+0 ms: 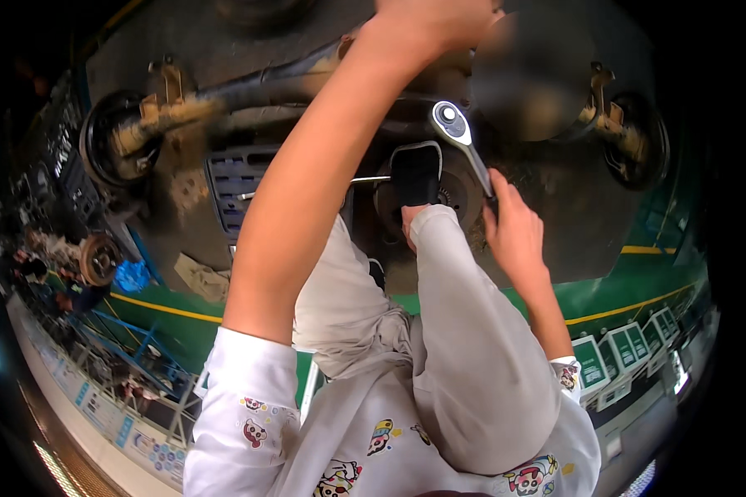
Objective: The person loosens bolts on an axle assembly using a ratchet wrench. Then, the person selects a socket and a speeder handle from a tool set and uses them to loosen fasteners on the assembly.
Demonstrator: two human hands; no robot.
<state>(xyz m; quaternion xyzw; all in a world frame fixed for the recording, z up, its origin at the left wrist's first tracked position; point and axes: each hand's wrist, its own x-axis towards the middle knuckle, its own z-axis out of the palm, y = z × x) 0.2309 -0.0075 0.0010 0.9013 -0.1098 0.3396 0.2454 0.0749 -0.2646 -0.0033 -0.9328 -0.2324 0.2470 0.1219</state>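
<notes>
Head view, axle (178,112): far, spanning left to right; likely heavy.
Ratchet (469,152): nearer, right of centre; probably stiff, slick; best held by the handle (480,173).
Left hand (441,21): far, by the round housing (529,73); cannot tell whether spread or pinching.
Right hand (515,228): near right, wrapped around the handle.

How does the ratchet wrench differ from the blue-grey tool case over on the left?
The ratchet wrench is slim with a shiny rounded head; the tool case is broad and flat, with recessed slots. The ratchet wrench is gripped in the right hand, while the tool case lies on the dark ground. The tool case is partly hidden by the left forearm; the ratchet wrench's head shows fully.
</notes>
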